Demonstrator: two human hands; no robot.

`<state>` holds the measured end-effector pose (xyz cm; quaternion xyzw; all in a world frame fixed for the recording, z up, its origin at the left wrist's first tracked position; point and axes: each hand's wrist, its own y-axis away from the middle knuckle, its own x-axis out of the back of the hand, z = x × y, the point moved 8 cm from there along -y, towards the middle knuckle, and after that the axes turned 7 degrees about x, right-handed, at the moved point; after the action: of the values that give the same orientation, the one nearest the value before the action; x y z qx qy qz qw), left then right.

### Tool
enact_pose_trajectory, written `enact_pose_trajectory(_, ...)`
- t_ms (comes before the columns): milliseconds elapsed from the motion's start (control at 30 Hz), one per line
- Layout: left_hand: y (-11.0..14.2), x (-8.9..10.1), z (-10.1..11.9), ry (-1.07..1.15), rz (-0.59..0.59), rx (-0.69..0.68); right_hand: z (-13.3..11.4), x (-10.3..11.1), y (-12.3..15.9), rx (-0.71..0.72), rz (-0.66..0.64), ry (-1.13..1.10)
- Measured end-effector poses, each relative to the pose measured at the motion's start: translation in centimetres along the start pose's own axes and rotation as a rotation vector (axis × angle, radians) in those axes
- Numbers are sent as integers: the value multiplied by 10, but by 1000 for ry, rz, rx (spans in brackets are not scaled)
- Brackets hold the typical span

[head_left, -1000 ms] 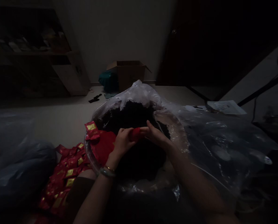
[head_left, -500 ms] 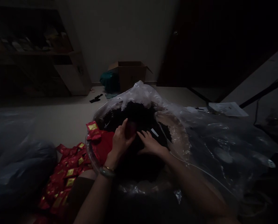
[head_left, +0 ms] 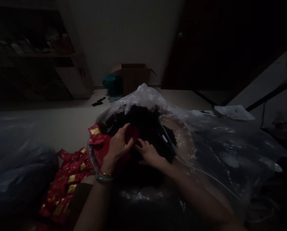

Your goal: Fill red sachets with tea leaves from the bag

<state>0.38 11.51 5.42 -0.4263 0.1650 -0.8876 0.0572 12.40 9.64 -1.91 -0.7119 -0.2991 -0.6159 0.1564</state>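
My left hand (head_left: 118, 142), a bangle at its wrist, curls its fingers and thumb around a dark red packet (head_left: 132, 132). Close on the right, my right hand (head_left: 149, 154) has its fingers bent toward that packet; its fingertips are dim, and I cannot tell whether they grip anything. Both hands are over a round tub lined with clear plastic (head_left: 144, 91), where dark, loose, leaf-like stuff (head_left: 141, 112) is heaped. Beside my right hand lies a dark flat device with a small lit display (head_left: 164, 138). Red packets (head_left: 104, 142) lie under my left hand.
Many red packets with gold labels (head_left: 71, 178) are piled at the lower left. Clear plastic sheeting (head_left: 230, 144) spreads on the right, and a dark bagged bundle (head_left: 25, 173) is on the left. An open cardboard box (head_left: 136, 77) and a teal bag (head_left: 112, 84) stand by the wall.
My left hand has moved a little left and down with the red packet. My right hand has shifted slightly left and lower, following it.
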Motion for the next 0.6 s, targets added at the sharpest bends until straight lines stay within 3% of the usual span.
enact_pose_trajectory(200,-4,-3,-6,-49,106,-40,7,7,1,-78,-10,5)
enact_pose_trajectory(400,-3,-8,-1,-199,47,-56,12,6,3,22,-50,-60)
enact_pose_trajectory(600,-9,-5,-1,-161,19,-29,45,26,1,-55,67,-248)
